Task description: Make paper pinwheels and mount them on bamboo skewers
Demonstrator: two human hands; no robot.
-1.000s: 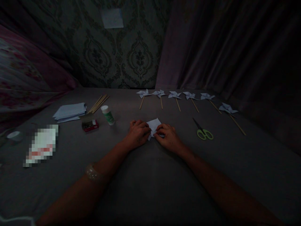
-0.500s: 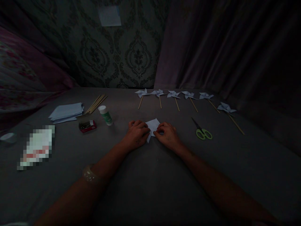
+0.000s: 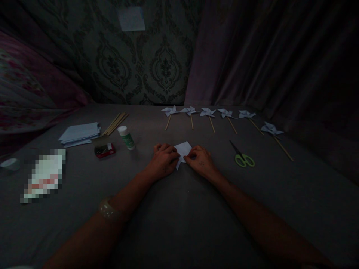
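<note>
A small piece of folded white paper (image 3: 183, 148) lies on the grey cloth between my hands, one narrow flap pointing toward me. My left hand (image 3: 164, 160) rests over its left side, fingers bent and pressed on the paper. From the right, my right hand (image 3: 201, 160) pinches the paper's edge between thumb and forefinger. The fingers hide parts of the folds. Off to the right lie scissors (image 3: 243, 160) with green handles, tips pointing away. A white and green glue stick (image 3: 127, 139) stands left of my left hand.
Several paper pinwheels (image 3: 208, 112) on sticks lie in a row at the back. At left are a stack of paper (image 3: 80, 133), loose wooden sticks (image 3: 116, 123), a small red box (image 3: 104, 150) with its lid up, a blurred-out packet (image 3: 46, 175) and a white cup-like object (image 3: 10, 164).
The right thumb and forefinger have closed in slightly on the paper's edge. My left hand stays in place. The whole view has shifted very slightly.
</note>
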